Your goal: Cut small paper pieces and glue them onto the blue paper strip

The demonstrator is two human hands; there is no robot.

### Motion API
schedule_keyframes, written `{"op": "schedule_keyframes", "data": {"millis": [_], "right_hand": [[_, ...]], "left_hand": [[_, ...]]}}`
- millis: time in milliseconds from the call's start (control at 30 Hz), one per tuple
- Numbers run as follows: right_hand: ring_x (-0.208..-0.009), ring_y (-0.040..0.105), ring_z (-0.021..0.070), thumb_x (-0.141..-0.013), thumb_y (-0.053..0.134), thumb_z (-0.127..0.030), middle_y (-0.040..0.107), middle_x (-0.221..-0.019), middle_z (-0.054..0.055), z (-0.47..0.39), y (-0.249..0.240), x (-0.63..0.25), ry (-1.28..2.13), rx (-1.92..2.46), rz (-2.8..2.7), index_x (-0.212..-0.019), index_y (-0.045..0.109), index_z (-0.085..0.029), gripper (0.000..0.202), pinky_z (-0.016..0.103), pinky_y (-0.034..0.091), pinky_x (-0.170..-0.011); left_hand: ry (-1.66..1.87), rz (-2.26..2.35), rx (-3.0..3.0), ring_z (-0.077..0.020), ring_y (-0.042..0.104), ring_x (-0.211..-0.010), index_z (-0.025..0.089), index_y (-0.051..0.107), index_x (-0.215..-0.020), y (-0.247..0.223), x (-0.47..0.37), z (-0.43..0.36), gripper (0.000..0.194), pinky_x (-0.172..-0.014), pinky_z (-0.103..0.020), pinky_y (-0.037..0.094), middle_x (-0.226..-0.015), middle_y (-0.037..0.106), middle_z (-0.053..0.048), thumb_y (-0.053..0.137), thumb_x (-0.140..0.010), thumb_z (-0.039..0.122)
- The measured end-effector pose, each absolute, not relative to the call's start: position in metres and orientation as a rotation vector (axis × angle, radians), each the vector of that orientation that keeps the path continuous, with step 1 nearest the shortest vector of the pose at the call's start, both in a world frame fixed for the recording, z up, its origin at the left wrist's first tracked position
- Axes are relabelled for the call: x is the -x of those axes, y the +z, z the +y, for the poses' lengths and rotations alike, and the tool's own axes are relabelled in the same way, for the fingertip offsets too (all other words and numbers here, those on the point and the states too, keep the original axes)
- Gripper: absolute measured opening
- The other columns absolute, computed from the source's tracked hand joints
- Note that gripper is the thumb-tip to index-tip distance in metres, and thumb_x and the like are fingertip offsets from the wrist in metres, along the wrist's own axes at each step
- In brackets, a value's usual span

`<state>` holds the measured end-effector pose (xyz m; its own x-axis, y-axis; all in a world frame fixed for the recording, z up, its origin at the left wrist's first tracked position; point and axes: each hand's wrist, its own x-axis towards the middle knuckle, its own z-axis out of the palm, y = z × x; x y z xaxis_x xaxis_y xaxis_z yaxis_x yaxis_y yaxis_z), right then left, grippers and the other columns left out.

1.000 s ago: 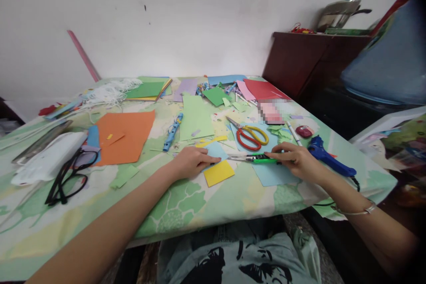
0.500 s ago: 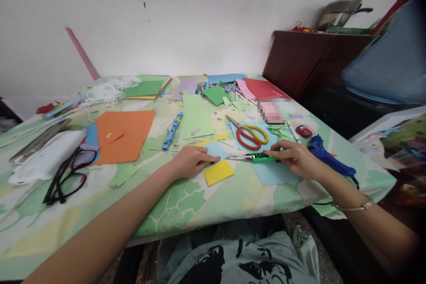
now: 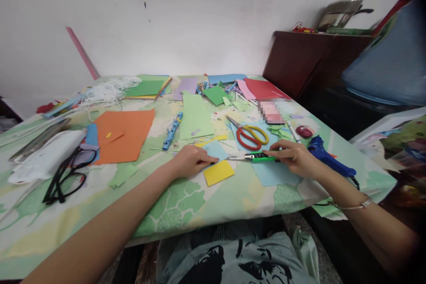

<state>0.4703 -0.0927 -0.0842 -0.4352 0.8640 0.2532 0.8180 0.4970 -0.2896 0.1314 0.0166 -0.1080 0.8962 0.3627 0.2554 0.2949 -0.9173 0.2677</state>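
Observation:
My right hand [image 3: 293,156] is closed on a green utility knife [image 3: 261,156], its blade pointing left. The blade tip is at the edge of a small light blue paper piece [image 3: 216,148]. My left hand [image 3: 193,161] presses near that piece with its index finger stretched out; the other fingers are curled, and what is under them is hidden. Just below the fingertip lies a yellow paper rectangle [image 3: 218,173]. A larger light blue sheet [image 3: 273,175] lies partly under the knife and my right hand. Scissors with red and yellow handles [image 3: 251,136] lie open beyond the knife.
On the patterned tablecloth [image 3: 229,204] lie orange paper [image 3: 124,137], black glasses [image 3: 69,177], a blue pen-like tool [image 3: 172,132] and light green paper [image 3: 196,117]. A blue glue gun [image 3: 329,157] is at the right, beside a red object [image 3: 304,131]. White string [image 3: 109,91] lies at the back left.
My left index fingertip has shifted very slightly, and the small light blue piece shows a little differently beside it. My right hand and the knife look almost unmoved.

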Motion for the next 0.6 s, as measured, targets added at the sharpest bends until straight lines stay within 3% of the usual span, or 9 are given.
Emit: {"op": "schedule_keyframes", "data": {"millis": [600], "right_hand": [[-0.087, 0.061, 0.0179, -0.082, 0.04, -0.009, 0.061, -0.102, 0.008, -0.091, -0.09, -0.464, 0.177, 1.391, -2.349, -0.115, 0.061, -0.029, 0.044, 0.03, 0.052, -0.072]], "left_hand": [[0.399, 0.518, -2.937, -0.0091, 0.048, -0.057, 0.034, 0.061, -0.112, -0.106, -0.131, 0.011, 0.034, -0.051, -0.023, 0.027, -0.065, 0.056, 0.001, 0.038, -0.089, 0.022]]}}
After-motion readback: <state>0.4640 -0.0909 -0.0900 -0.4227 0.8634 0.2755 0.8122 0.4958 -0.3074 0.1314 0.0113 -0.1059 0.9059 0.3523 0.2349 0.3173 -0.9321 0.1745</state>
